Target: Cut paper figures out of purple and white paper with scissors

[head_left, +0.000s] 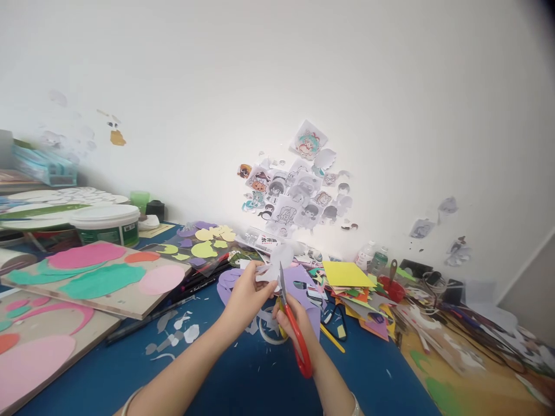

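My left hand pinches a white paper cut-out with a rounded top, raised above the table. My right hand is wrapped round a pair of scissors with red and yellow handles. Its blades point up and away from me, right at the edge of the paper. Whether they are cutting into it I cannot tell. Beneath the hands lie purple paper sheets and a white ring-shaped piece, partly hidden by my right hand.
White paper scraps lie on the blue table. Boards with coloured paper shapes and a white-lidded tub stand left. Right are stacked coloured papers, a yellow pencil and a red bowl. Drawings hang on the wall.
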Available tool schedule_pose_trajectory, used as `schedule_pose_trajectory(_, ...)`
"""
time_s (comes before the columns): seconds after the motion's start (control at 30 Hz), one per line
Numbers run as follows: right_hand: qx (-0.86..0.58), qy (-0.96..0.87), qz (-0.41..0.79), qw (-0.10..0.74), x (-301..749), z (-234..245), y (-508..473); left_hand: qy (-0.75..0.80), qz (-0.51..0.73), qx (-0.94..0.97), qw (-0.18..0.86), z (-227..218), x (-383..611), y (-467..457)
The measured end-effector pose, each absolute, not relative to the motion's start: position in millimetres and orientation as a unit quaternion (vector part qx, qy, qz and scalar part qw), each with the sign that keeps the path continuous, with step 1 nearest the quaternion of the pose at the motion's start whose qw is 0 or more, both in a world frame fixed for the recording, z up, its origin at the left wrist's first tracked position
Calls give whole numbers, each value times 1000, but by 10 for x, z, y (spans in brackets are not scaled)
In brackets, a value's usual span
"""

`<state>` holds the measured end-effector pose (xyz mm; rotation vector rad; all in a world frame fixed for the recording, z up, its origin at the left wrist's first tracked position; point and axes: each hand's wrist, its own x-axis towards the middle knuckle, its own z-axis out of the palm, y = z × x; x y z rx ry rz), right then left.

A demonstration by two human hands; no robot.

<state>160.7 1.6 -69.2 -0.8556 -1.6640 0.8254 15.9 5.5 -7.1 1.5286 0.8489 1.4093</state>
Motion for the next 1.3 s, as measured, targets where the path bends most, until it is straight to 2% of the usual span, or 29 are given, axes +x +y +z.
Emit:
schedule_pose_trajectory(0.7, -372, -677, 384, 505, 1655, -705, -9, 357, 537, 615, 454, 32, 130, 6)
schedule_pose_trajectory(1.3, -368, -678, 364, 521, 1618, -703, -10, 352, 501, 646, 455, 19, 89, 22)
